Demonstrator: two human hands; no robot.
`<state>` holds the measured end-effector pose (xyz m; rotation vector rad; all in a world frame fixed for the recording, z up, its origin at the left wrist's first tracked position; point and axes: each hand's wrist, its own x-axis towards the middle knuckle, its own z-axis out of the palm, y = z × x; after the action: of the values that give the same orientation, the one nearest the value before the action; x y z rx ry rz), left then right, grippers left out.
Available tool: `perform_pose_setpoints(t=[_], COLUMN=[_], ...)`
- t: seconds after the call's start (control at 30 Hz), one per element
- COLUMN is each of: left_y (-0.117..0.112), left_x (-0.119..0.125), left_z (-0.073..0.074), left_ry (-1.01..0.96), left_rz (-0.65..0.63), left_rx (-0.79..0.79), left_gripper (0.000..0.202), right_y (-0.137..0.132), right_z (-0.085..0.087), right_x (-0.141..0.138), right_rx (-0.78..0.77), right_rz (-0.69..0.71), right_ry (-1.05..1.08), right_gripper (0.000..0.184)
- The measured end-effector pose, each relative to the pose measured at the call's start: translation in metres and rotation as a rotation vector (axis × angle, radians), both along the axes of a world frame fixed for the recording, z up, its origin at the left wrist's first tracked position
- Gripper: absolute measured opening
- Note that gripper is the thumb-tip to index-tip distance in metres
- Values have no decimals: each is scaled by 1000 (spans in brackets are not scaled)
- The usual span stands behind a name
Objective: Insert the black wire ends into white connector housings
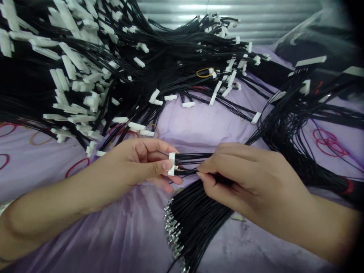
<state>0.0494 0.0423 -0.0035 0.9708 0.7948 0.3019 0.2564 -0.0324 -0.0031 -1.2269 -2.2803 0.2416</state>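
Note:
Between the thumb and fingers of my left hand (148, 165) is a small white connector housing (171, 164), its row of slots facing my right hand. Several black wires (192, 158) run out of the housing to the right. My right hand (247, 178) pinches a black wire close to the housing, thumb against forefinger. A bare metal terminal (176, 167) shows at the housing's edge; how far in it sits I cannot tell. Under my right hand a fanned bundle of loose black wires (201, 220) lies with its silvery crimped ends toward the lower left.
A big heap of black wire harnesses with white connectors (74, 72) fills the back left. More wires (287, 125) lie at the right. Red rubber bands (327, 142) and a yellow one (205, 72) lie about. Purple cloth (196, 123) covers the table before a ribbed metallic surface (256, 22).

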Motion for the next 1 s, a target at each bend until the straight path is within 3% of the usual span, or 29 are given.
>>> perform_pose_setpoints(t=[0.23,0.37,0.53,1.0], left_y=[-2,-1,0,0], left_x=[1,2,4,5], left_z=[4,5,7,4], left_ry=[35,81,90,70], left_rz=[28,57,24,36], left_rx=[-26,-26,-3,-15], left_gripper=[7,8,9,8], right_y=[-2,-3,-3,-2], right_z=[0,1,1,-3], right_x=[0,-1,-1,-2], right_rx=[99,115,34,-75], right_rz=[97,34,-44,-41], right_ry=[-168,-152,-51,29], right_gripper=[17,18,18,11])
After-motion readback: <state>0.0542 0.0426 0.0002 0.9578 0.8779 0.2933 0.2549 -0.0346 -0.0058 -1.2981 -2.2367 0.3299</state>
